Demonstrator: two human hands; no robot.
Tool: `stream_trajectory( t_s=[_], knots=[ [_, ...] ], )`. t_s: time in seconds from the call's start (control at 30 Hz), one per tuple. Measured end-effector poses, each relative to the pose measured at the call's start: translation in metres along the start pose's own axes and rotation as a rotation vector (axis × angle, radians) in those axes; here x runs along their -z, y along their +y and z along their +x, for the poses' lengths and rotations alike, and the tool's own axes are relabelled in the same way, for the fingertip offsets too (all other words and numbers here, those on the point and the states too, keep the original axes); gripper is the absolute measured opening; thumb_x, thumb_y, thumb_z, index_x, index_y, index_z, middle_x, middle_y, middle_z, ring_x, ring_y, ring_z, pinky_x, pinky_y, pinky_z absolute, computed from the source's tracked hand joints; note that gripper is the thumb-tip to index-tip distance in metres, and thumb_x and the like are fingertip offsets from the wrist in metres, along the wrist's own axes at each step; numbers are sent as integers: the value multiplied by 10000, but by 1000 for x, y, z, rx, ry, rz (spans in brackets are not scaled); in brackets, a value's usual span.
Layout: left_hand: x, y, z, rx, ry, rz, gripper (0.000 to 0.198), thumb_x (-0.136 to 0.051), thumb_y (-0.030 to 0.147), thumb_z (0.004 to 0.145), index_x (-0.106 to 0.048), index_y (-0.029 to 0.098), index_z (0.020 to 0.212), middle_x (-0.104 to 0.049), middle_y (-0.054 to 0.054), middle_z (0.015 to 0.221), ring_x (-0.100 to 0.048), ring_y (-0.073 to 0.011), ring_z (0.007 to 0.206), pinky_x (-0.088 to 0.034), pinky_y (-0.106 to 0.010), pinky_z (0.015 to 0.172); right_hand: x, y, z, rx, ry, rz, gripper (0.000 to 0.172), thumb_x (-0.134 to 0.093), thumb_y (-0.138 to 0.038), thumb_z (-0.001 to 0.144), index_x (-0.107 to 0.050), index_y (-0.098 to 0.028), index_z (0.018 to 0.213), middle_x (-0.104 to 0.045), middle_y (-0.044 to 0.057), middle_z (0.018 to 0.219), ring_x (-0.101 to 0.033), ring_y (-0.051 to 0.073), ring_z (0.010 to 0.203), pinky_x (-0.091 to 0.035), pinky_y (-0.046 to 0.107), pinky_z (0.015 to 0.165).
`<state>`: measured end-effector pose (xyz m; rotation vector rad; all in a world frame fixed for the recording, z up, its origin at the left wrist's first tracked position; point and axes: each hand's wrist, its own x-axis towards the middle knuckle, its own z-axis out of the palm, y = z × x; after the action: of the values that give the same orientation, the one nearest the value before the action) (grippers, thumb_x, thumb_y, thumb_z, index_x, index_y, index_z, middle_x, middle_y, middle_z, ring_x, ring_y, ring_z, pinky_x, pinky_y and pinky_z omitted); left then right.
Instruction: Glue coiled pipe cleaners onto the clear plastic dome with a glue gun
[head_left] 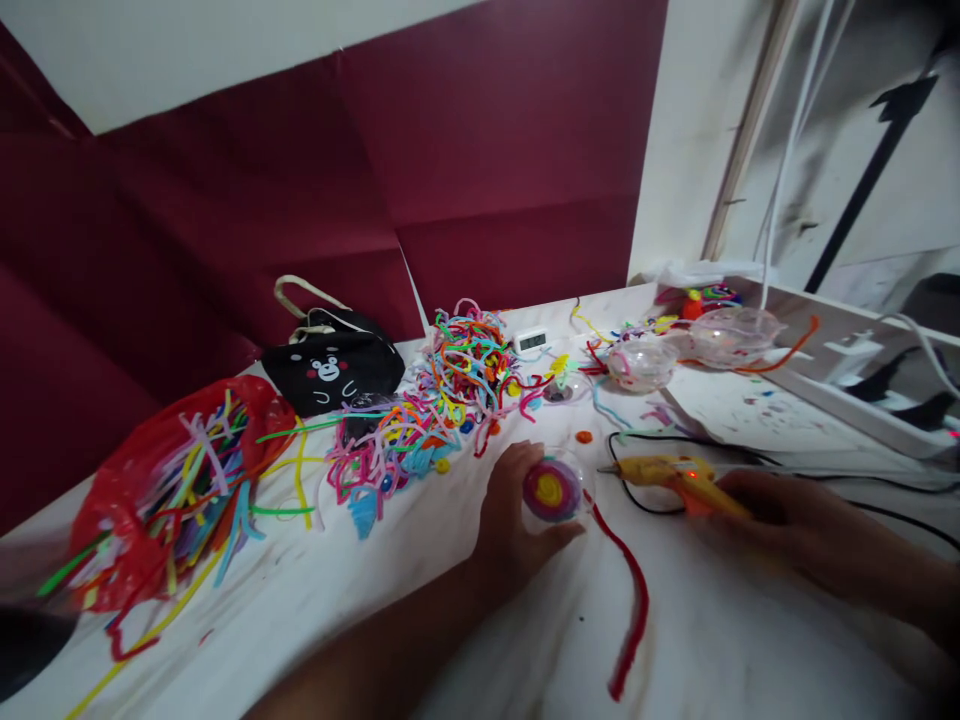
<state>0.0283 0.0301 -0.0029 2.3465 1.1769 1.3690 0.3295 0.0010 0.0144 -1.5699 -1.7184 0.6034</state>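
Between the thumb and fingers of my left hand (510, 520) is a clear plastic dish (580, 470). A flat coil of pipe cleaners (553, 490), yellow in the middle with purple and pink rings, sits in it. From the coil's edge a red pipe cleaner tail (636, 580) trails over the table toward me. My right hand (780, 520) is closed around a yellow hot glue gun (667, 472). A small red light glows on its body, and the nozzle points left, a short way from the dish without touching it.
A red plastic bag (124, 490) of pipe cleaners stands left, near a black bear-face bag (330, 365). Tangled pipe cleaners (472, 350) lie behind my left hand. Clear containers (641, 365), stained white paper (757, 405), a black cord (795, 474) and a white tray (862, 415) are at right.
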Motion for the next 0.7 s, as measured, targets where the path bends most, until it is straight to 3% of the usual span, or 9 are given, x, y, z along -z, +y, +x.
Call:
stream_trajectory(
  t_s=[0.13,0.23,0.33,0.53,0.7],
  knots=[
    [0,1,0,-39,11,-19,766,-771,494,737,-397,244,1356,-533,-134,1344,-489,-320,1303,-413,-527,1098,11,-11,4,-261,-90,375,332,-603,-470,806,-730,-171,874,-627,30,652,-506,102,508,-297,271,462],
    [0,0,0,-64,11,-28,764,-777,481,734,-400,239,1353,-531,-133,1345,-479,-322,1311,-399,-534,1108,21,-21,8,-360,-145,533,353,-691,-469,732,-725,-157,894,-613,23,661,-514,112,541,-331,260,477],
    [0,-1,0,-61,1,-32,774,-773,498,730,-398,240,1356,-531,-137,1349,-477,-332,1316,-405,-547,1102,22,-27,9,-436,-122,661,342,-684,-480,752,-715,-169,892,-581,21,652,-517,112,538,-331,247,461],
    [0,-2,-1,-64,-26,-62,791,-781,487,728,-386,260,1375,-522,-140,1382,-429,-346,1366,-398,-555,1109,13,-41,14,-385,-157,791,256,-767,-427,680,-678,-202,762,-586,41,665,-523,149,554,-407,253,459],
    [-1,-4,-3,-46,-64,-113,810,-789,493,718,-384,279,1387,-524,-132,1394,-432,-352,1366,-403,-562,1103,-1,-48,23,-242,-254,745,287,-724,-429,745,-710,-195,912,-562,30,663,-485,146,554,-403,270,488]
  ],
)
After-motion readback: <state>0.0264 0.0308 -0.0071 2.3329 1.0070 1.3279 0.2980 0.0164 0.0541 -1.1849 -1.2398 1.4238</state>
